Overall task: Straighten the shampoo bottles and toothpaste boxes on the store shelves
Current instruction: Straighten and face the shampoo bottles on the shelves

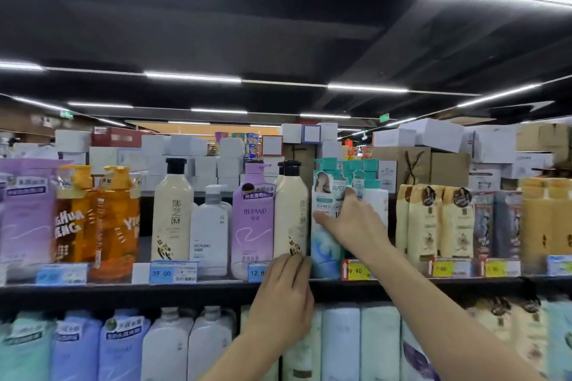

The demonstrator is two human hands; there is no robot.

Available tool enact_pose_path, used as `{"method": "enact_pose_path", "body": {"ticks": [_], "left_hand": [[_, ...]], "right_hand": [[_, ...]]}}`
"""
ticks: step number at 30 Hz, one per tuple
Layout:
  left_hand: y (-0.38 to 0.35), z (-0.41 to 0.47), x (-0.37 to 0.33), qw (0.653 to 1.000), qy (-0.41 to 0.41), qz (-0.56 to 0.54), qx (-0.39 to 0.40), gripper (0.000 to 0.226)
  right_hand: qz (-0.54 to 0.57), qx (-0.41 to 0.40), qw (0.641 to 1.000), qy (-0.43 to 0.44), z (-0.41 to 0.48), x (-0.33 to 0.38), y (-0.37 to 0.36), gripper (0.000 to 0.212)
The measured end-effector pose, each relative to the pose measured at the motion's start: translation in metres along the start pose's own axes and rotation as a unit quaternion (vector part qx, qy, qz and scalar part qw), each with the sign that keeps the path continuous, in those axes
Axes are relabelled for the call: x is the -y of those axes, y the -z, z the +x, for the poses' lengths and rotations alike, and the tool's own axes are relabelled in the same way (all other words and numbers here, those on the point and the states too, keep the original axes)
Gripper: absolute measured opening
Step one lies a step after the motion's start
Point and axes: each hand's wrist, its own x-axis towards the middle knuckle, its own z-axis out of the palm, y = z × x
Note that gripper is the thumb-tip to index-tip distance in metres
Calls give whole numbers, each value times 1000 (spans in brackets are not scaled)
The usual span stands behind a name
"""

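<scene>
On the top shelf (123, 289), shampoo bottles in a front row. The right hand (349, 223) grips the teal-capped bottle (325, 254), thumb across its front label and fingers curled round its right side. That bottle stands roughly upright at the shelf's front edge, just beside the cream bottle (289, 213) on its left. The left hand (283, 297) is lower, with fairly straight fingers laid over the shelf lip and fingertips touching the cream bottle's base; it holds nothing. Left of that come a purple bottle (252, 226), a white pump bottle (209, 232), a second cream bottle (171, 213) and orange bottles (96, 219). Tan bottles (433, 223) stand to the right. Price tags (173, 271) run along the lip. Pale bottles (167, 346) fill the lower shelf. White boxes (433, 133) are stacked behind. The picture is blurred at its edges.
</scene>
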Motion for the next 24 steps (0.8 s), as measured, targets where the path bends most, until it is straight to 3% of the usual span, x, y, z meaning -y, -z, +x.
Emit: {"method": "enact_pose_path", "body": {"ticks": [8, 11, 14, 16, 20, 24], "left_hand": [[13, 1, -8, 999, 24, -28, 5, 42], [31, 5, -4, 998, 28, -46, -25, 35], [50, 10, 10, 998, 40, -8, -50, 26], [61, 13, 22, 997, 56, 11, -48, 23], [79, 9, 40, 996, 72, 31, -30, 25], [95, 0, 58, 997, 68, 26, -26, 26]], "right_hand": [[23, -25, 999, 15, -7, 6, 3, 86], [26, -98, 989, 108, -18, 15, 8, 61], [126, -57, 978, 156, -17, 36, 2, 37], [166, -26, 977, 134, -8, 52, -3, 35], [156, -29, 985, 64, 12, 79, -13, 52], [211, 10, 977, -3, 23, 96, -24, 43]]}}
